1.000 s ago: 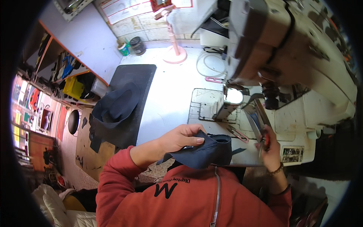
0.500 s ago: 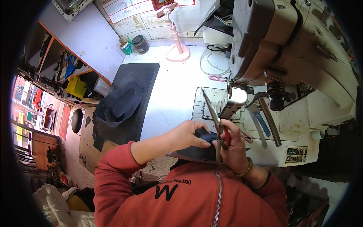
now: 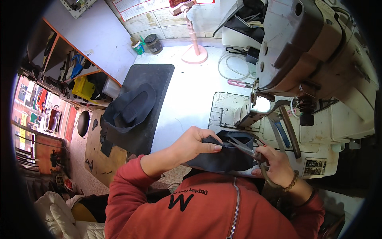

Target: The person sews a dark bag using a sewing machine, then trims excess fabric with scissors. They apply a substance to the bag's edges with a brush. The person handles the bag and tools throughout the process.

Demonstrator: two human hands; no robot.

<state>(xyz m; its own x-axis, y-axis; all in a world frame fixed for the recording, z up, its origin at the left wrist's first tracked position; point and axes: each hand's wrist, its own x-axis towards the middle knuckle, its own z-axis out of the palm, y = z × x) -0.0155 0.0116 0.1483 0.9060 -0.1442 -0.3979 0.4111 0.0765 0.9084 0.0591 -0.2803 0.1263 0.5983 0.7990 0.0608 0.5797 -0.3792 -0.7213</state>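
Observation:
My left hand pinches the edge of a dark navy leather-like piece, thumb and fingers closed on it. The piece curves like a shoe upper and hangs at the table's front edge, close to my body. In my right hand is a pair of scissors, its blades pointing left over the piece's upper edge. Whether the blades touch the material I cannot tell. Another dark, shoe-like piece with a looped band lies on a black mat at the left.
A large sewing machine overhangs the right side. Beside its arm lie a hammer-like tool and a blue-handled tool. Farther back are a pink-handled cutter, a coiled white cable, a pink stand and a dark jar.
The scissors have swung down from upright to lie leftward over the dark piece. My right hand has moved right and slightly down; more of the piece shows. The view has shifted a little.

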